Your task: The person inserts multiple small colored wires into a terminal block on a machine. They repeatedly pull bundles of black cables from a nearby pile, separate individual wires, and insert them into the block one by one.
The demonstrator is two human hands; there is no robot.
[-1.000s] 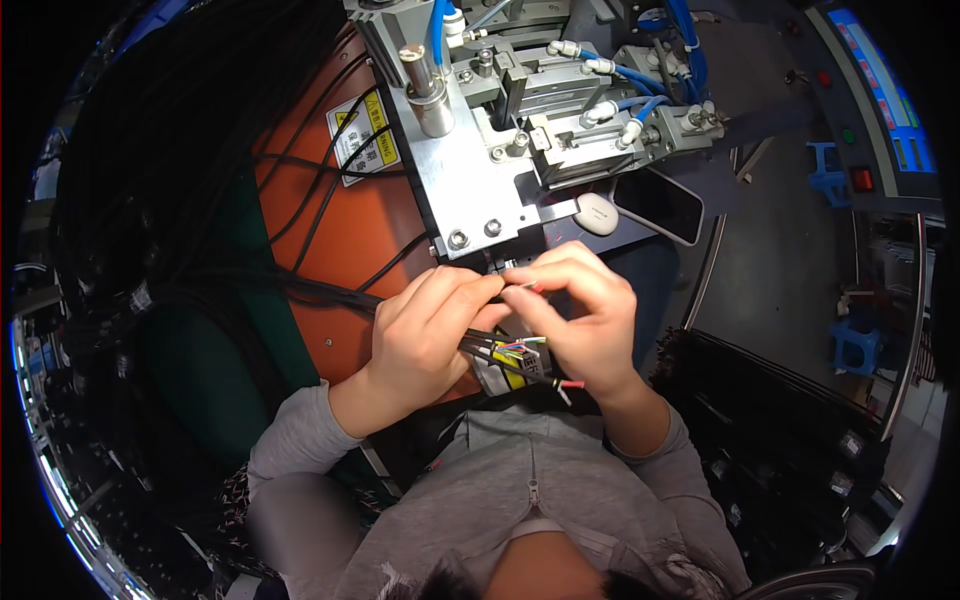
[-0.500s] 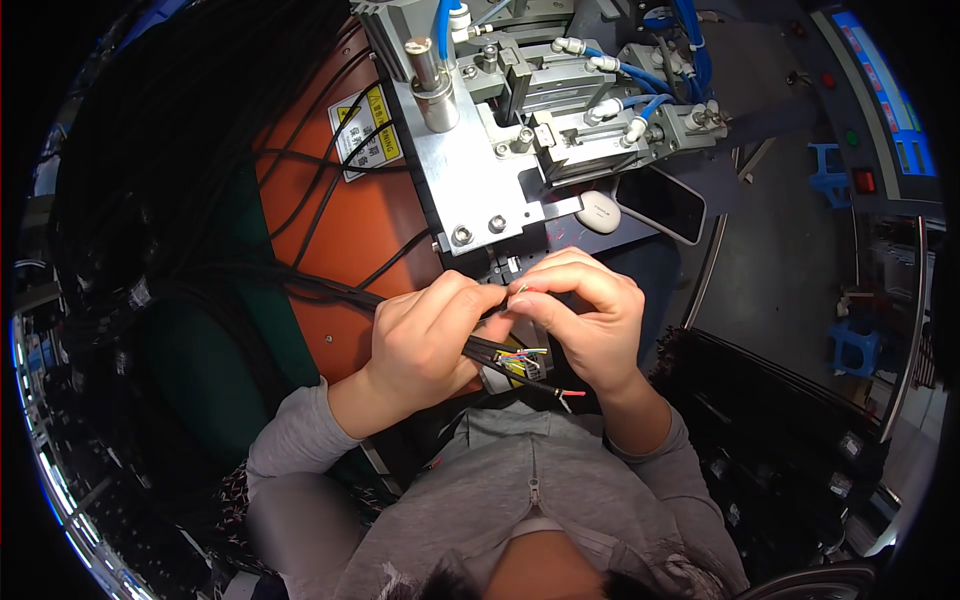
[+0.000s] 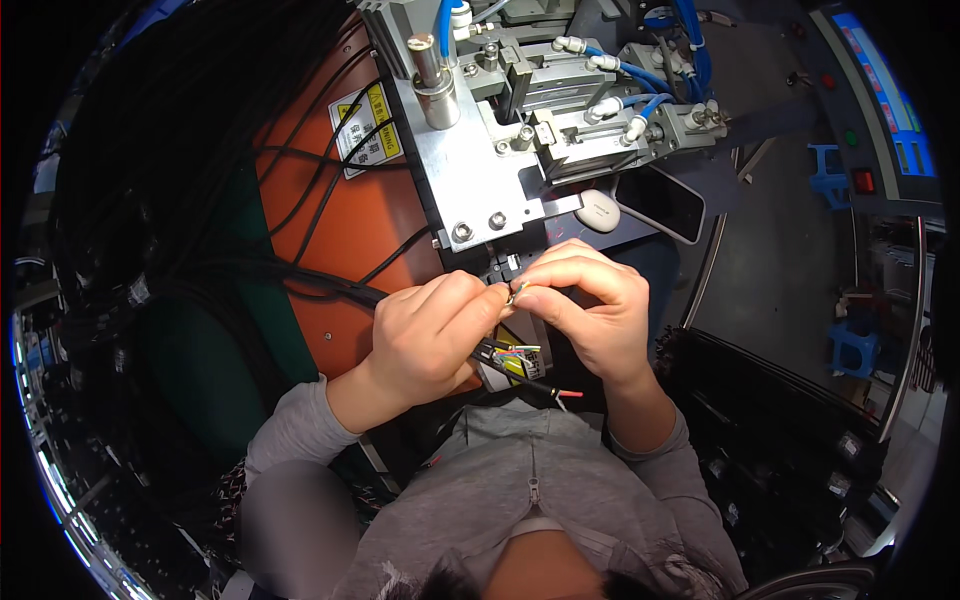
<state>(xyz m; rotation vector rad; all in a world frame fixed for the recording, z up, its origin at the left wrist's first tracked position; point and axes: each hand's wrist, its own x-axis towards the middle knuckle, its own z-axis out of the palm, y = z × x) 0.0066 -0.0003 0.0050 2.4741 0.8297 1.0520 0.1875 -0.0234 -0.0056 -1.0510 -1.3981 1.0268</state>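
My left hand (image 3: 428, 328) is closed round several black cables (image 3: 335, 283) that come in from the left. Below its fingers stick out stripped cable ends with thin coloured wires (image 3: 518, 354), and one longer end shows a red wire (image 3: 569, 394). Thumb and forefinger of my right hand (image 3: 592, 308) pinch the fine wires at the tip of a cable, right against my left fingertips. Those small wires are mostly hidden by the fingers. Just beyond both hands stands a metal machine fixture (image 3: 470, 180).
Blue air hoses (image 3: 640, 70) run to the fixture. A white rounded case (image 3: 598, 211) and a phone (image 3: 660, 205) lie to its right. A warning label (image 3: 366, 130) is on the orange surface (image 3: 330, 215). Dark cable bundles (image 3: 130, 180) hang at left; a screen (image 3: 880, 95) stands far right.
My right hand has shifted very slightly right, still pinching the wires. My left hand has turned a little, and the loose wire ends below it have moved slightly left.
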